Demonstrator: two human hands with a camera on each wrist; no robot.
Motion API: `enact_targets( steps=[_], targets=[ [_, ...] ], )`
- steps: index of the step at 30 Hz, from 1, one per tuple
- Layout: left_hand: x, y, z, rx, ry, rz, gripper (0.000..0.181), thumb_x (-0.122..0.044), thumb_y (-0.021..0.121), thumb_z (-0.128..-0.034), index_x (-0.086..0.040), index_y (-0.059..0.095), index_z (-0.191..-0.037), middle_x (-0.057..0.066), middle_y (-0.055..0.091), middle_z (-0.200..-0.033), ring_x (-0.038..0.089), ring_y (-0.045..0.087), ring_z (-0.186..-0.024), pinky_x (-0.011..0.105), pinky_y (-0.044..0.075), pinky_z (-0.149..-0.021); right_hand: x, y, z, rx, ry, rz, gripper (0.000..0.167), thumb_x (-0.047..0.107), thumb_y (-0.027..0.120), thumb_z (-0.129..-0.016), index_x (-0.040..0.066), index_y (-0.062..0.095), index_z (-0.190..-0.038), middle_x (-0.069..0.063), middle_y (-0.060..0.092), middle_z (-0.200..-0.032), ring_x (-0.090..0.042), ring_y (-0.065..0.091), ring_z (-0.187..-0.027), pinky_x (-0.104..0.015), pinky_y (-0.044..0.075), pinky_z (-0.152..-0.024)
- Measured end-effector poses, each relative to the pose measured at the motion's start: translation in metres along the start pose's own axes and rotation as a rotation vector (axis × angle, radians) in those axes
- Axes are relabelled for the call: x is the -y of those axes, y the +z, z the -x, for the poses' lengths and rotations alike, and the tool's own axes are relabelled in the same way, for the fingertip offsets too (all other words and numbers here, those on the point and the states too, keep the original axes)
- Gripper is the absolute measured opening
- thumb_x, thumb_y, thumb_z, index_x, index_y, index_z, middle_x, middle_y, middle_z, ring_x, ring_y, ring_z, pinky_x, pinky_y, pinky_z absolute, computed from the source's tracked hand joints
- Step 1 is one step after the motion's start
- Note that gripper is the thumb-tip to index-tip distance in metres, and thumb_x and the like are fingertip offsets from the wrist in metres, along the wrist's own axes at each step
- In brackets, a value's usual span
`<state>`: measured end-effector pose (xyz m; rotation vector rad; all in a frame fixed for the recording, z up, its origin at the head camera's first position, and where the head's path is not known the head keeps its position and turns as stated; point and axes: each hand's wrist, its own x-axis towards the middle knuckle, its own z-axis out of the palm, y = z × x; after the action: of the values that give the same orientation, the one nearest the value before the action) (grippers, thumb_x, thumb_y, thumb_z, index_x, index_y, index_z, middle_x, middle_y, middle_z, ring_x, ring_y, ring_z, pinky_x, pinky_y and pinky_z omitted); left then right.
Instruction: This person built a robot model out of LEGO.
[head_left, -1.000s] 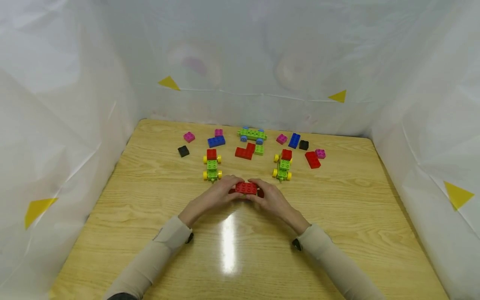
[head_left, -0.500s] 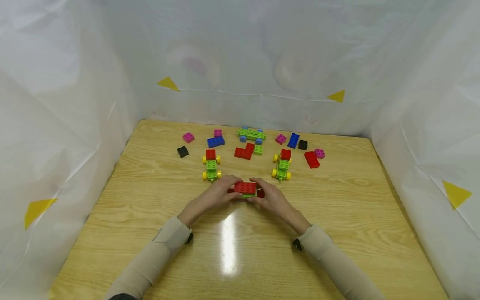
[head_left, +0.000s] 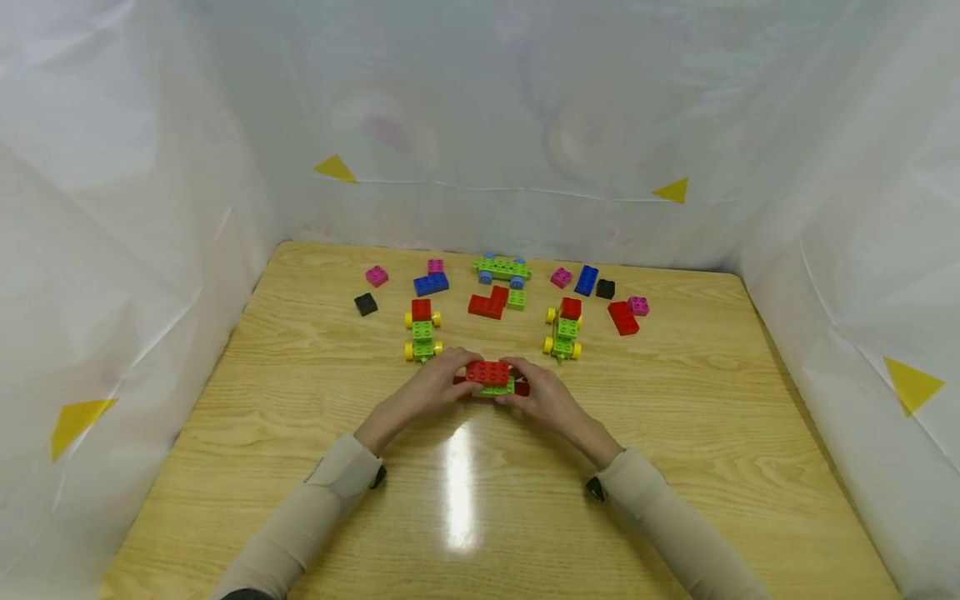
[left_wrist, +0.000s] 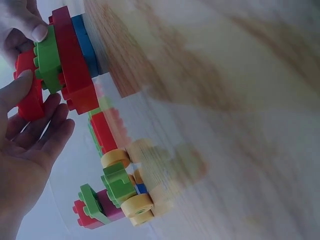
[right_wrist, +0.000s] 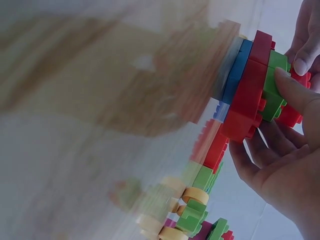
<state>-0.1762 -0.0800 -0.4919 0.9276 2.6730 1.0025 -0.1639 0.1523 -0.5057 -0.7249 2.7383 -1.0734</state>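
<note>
On the worktop [head_left: 697,375], the stack [right_wrist: 250,90] sits midway between the left and right edges, and its blue base [left_wrist: 85,45] seems to rest on the wood, so probably you need not carry its weight. Your right hand [head_left: 543,393] grasps the stack at its right end, with the thumb upon the green layer [left_wrist: 48,60] and the other fingers curled behind; most likely this keeps the lower part steady. Your left hand [head_left: 437,381] pinches the top red brick [head_left: 487,372] between thumb and fingers. This brick lies shifted toward the left and far edges, so green studs show in front of it; whether it is pressed fully down, I cannot tell. Just beyond your fingers, toward the far edge, stand the left car [head_left: 423,330] and the right car [head_left: 567,329], both on yellow wheels; a wide swing of either hand may knock them. Near the far edge is the green chassis [head_left: 502,268] with blue wheels, and between it and you lies the red L-shaped group [head_left: 488,305], with a small green brick [head_left: 517,299] beside it. Toward the far left corner are a blue brick [head_left: 431,284], two pink bricks [head_left: 377,275] and a black brick [head_left: 366,304]; toward the far right corner are another blue brick [head_left: 587,280], a loose red brick [head_left: 623,318] and smaller black and pink pieces [head_left: 606,288], all well apart from your hands and hindering nothing.
</note>
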Motion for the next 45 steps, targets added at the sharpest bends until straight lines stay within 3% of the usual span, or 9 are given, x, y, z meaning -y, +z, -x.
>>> enact_targets(
  steps=[8, 18, 25, 30, 34, 37, 39, 42, 45],
  targets=[
    [0.0, -0.001, 0.0, -0.007, 0.034, -0.016, 0.04, -0.022, 0.067, -0.0918, -0.004, 0.058, -0.126, 0.011, 0.061, -0.121, 0.025, 0.056, -0.113, 0.04, 0.045, -0.097, -0.004, 0.0, 0.002, 0.005, 0.004, 0.01, 0.052, 0.023, 0.076, -0.084, 0.006, 0.056, -0.129, -0.008, 0.064, -0.117, -0.019, 0.062, -0.099, -0.038, 0.052, -0.085],
    [0.0, -0.001, 0.001, -0.069, 0.074, -0.057, 0.04, -0.022, 0.071, -0.0881, -0.004, 0.061, -0.122, 0.01, 0.063, -0.115, 0.024, 0.058, -0.108, 0.038, 0.047, -0.094, -0.007, 0.0, 0.004, -0.001, -0.021, 0.014, 0.046, 0.021, 0.076, -0.084, 0.004, 0.061, -0.124, -0.008, 0.065, -0.115, -0.02, 0.062, -0.098, -0.039, 0.052, -0.084],
    [-0.006, -0.017, 0.013, -0.195, 0.056, -0.043, 0.037, -0.019, 0.073, -0.0868, -0.003, 0.061, -0.118, 0.01, 0.064, -0.114, 0.026, 0.058, -0.108, 0.042, 0.048, -0.092, -0.008, 0.0, 0.006, 0.008, -0.044, 0.016, 0.041, 0.021, 0.076, -0.084, 0.006, 0.064, -0.12, -0.006, 0.066, -0.112, -0.018, 0.062, -0.098, -0.036, 0.051, -0.083],
    [-0.004, -0.039, 0.035, -0.352, 0.052, -0.091, 0.039, -0.015, 0.075, -0.084, -0.002, 0.06, -0.117, 0.011, 0.063, -0.112, 0.027, 0.059, -0.104, 0.043, 0.051, -0.086, -0.007, 0.001, 0.006, 0.021, -0.059, 0.014, 0.04, 0.022, 0.074, -0.085, 0.006, 0.064, -0.121, -0.006, 0.066, -0.112, -0.018, 0.062, -0.1, -0.035, 0.051, -0.083],
    [0.009, -0.06, 0.056, -0.582, -0.074, -0.086, 0.04, -0.01, 0.075, -0.0834, 0.004, 0.057, -0.117, 0.017, 0.061, -0.108, 0.031, 0.058, -0.096, 0.046, 0.051, -0.079, -0.005, 0.0, 0.005, 0.024, -0.055, 0.013, 0.04, 0.022, 0.074, -0.086, 0.007, 0.064, -0.122, -0.005, 0.066, -0.114, -0.017, 0.061, -0.101, -0.035, 0.051, -0.084],
    [0.028, -0.076, 0.069, -0.771, -0.239, -0.055, 0.04, -0.01, 0.074, -0.0847, 0.008, 0.056, -0.117, 0.022, 0.059, -0.107, 0.035, 0.055, -0.094, 0.048, 0.048, -0.076, -0.004, -0.002, 0.004, 0.029, -0.044, 0.012, 0.04, 0.023, 0.073, -0.087, 0.007, 0.064, -0.122, -0.005, 0.065, -0.114, -0.018, 0.061, -0.103, -0.036, 0.05, -0.086],
    [0.045, -0.084, 0.074, -0.86, -0.356, -0.061, 0.04, -0.012, 0.073, -0.0861, 0.009, 0.056, -0.116, 0.024, 0.059, -0.106, 0.038, 0.054, -0.096, 0.049, 0.045, -0.075, -0.003, -0.002, 0.003, 0.03, -0.038, 0.014, 0.04, 0.023, 0.073, -0.087, 0.007, 0.063, -0.122, -0.005, 0.065, -0.115, -0.018, 0.061, -0.104, -0.037, 0.05, -0.088],
    [0.073, -0.089, 0.076, -0.871, -0.527, -0.083, 0.039, -0.018, 0.069, -0.0885, 0.009, 0.056, -0.113, 0.025, 0.058, -0.105, 0.04, 0.052, -0.096, 0.051, 0.042, -0.074, -0.004, -0.001, 0.003, 0.023, -0.044, 0.017, 0.04, 0.021, 0.074, -0.086, 0.007, 0.064, -0.122, -0.006, 0.065, -0.114, -0.02, 0.061, -0.104, -0.038, 0.05, -0.088],
    [0.097, -0.086, 0.07, -0.764, -0.654, -0.103, 0.04, -0.024, 0.065, -0.0908, 0.009, 0.056, -0.112, 0.024, 0.055, -0.104, 0.04, 0.049, -0.095, 0.053, 0.043, -0.073, -0.005, 0.001, 0.003, 0.021, -0.048, 0.017, 0.039, 0.02, 0.075, -0.085, 0.007, 0.064, -0.121, -0.006, 0.065, -0.113, -0.02, 0.061, -0.104, -0.038, 0.05, -0.088]
  ],
)
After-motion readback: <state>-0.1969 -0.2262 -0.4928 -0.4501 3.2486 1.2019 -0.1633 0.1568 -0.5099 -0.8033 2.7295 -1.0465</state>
